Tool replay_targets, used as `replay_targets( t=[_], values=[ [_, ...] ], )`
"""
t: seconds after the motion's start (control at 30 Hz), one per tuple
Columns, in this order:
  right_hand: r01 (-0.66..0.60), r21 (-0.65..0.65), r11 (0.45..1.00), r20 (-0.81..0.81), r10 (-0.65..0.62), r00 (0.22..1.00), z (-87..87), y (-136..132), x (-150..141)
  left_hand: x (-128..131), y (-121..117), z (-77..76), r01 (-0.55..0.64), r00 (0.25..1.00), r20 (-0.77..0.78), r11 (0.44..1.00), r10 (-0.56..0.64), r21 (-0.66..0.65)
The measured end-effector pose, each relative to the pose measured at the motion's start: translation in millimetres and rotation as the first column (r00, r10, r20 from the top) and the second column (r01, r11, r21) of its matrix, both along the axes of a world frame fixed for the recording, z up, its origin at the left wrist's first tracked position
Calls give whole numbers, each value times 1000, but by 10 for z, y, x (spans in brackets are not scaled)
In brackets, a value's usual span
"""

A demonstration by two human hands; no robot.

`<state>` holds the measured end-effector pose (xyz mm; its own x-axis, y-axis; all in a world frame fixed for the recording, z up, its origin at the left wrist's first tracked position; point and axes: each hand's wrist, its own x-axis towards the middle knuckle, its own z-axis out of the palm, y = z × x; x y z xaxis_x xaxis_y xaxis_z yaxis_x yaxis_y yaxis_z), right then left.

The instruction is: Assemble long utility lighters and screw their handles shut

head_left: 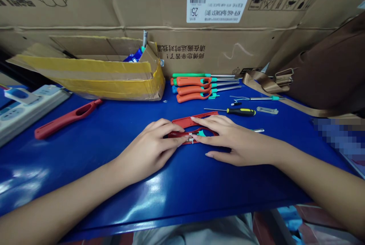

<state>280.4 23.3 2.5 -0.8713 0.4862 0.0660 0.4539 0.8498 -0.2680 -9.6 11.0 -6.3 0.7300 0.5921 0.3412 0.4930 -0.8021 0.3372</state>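
My left hand [155, 143] is closed on a red lighter casing half [174, 134] lying on the blue table, its thumb and fingers at the small white and metal parts inside. Spread fingers of my right hand [238, 142] rest on the same casing, near a green trigger piece [201, 133]; the right thumb stands apart below. Just behind lies another red casing half [184, 122], touched by a right fingertip. My fingers partly hide the inner parts.
Behind are several orange-handled lighters [189, 89], a screwdriver [242, 112], a metal lighter tube [261, 99] and a clear plastic piece [267, 110]. A red casing [68, 119], a power strip [17, 112] and a taped cardboard box [114, 81] stand left. A large carton [171, 13] walls the back.
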Motion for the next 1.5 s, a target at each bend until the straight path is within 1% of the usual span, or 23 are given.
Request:
replay_targets(
  t=[0.13, 0.3, 0.5, 0.6, 0.67, 0.7, 0.8, 0.83, 0.9, 1.0, 1.07, 1.13, 1.23, 1.33, 1.43, 1.5],
  values=[
    [0, -14, 1000, -12, 0, 1000, 30, -20, -15, 14, -8, 9, -2, 1000, -5, 1000, 2, 2],
    [-18, 54, 998, 9, 17, 1000, 88, -52, -50, 25, -19, 20, -16, 1000, -3, 1000, 16, 3],
    [-2, 69, 998, 48, -2, 999, 72, -96, -63, 22, -13, 7, 10, 1000, 27, 999, -9, -31],
    [3, 68, 998, 50, -6, 999, 64, -111, -66, 18, -16, 3, 6, 1000, 13, 999, -5, -32],
    [40, 82, 996, -9, -39, 999, 60, -97, -64, 18, -17, 0, -6, 1000, 1, 1000, 6, -25],
    [79, 91, 993, -54, -74, 996, 58, -77, -58, 18, -17, -3, -13, 1000, 0, 1000, 13, -22],
    [244, 112, 963, -192, -220, 956, 47, 38, 1, 20, -18, -17, -24, 999, 23, 999, 25, -30],
    [290, 120, 950, -216, -260, 941, 40, 88, 33, 20, -18, -22, -24, 999, 33, 999, 26, -34],
    [332, 140, 933, -214, -299, 930, 20, 189, 106, 20, -16, -29, -26, 998, 55, 999, 28, -39],
    [330, 114, 937, -154, -312, 938, -20, 294, 187, 21, -9, -24, -34, 994, 105, 999, 36, -25],
    [331, 84, 940, -133, -318, 939, -39, 318, 200, 21, -1, -11, -41, 990, 135, 999, 41, -5],
    [336, 79, 938, -137, -324, 936, -38, 307, 182, 20, 6, 1, -37, 989, 141, 999, 35, 13],
    [332, 63, 941, -192, -315, 929, 4, 245, 129, 16, 13, 7, -14, 994, 107, 999, 11, 34],
    [264, -31, 964, -256, -263, 930, 53, 175, 82, 15, 10, -2, -1, 997, 82, 999, -3, 40],
    [178, -120, 977, -267, -204, 942, 55, 139, 53, 26, -9, -10, 12, 998, 54, 999, -14, 34],
    [161, -155, 975, -259, -198, 945, 33, 134, 40, 42, -31, -13, 19, 1000, 1, 999, -19, 31]
  ],
)
